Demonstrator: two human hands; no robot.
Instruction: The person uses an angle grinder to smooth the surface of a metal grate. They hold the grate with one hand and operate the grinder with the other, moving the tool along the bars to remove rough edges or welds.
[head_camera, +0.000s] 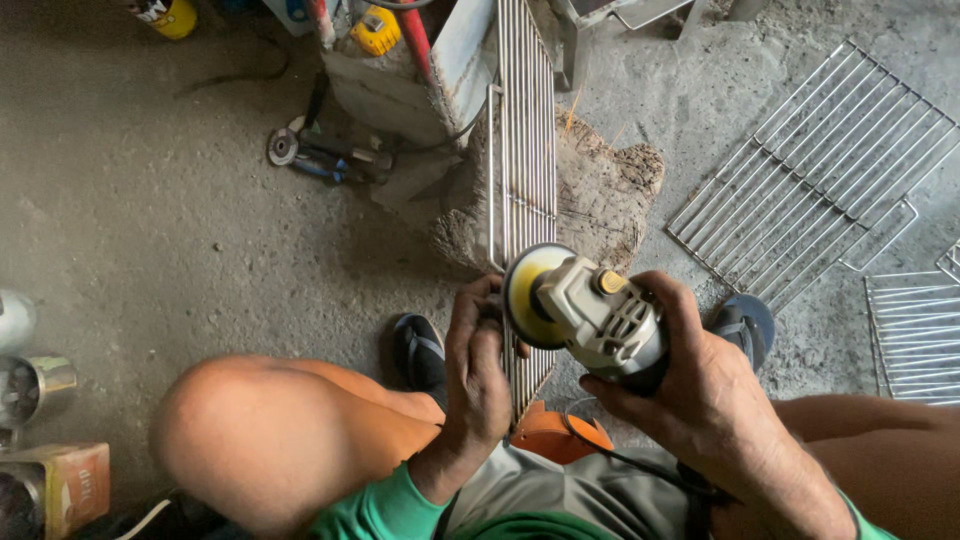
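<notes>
Concrete floor (180, 200) fills most of the view, gritty and grey, and the person sits low over it with bare knees spread and flip-flops planted. Biggest loose item is a wire rack (815, 165) lying flat at the upper right, with another rack (915, 335) below it cut off by the right edge. A chunky tree-stump block (600, 195) sits dead centre, half hidden behind the narrow wire grille (525, 150) standing on edge against it; the grille's top runs out of the picture.

Left hand (478, 385) is wrapped closed around the lower end of that grille, fingers curled over the bars so you can't see much of the wire there. Right hand (700, 395) is clamped shut on the body of an angle grinder (590, 310), its yellowish disc right up against the grille's side rod, though whether it actually touches is hard to tell. The cord trails down past an orange thing (555, 435) I can't identify. A second grinder (325, 155) lies near a grey box at top. Tins at the left edge are cropped.
</notes>
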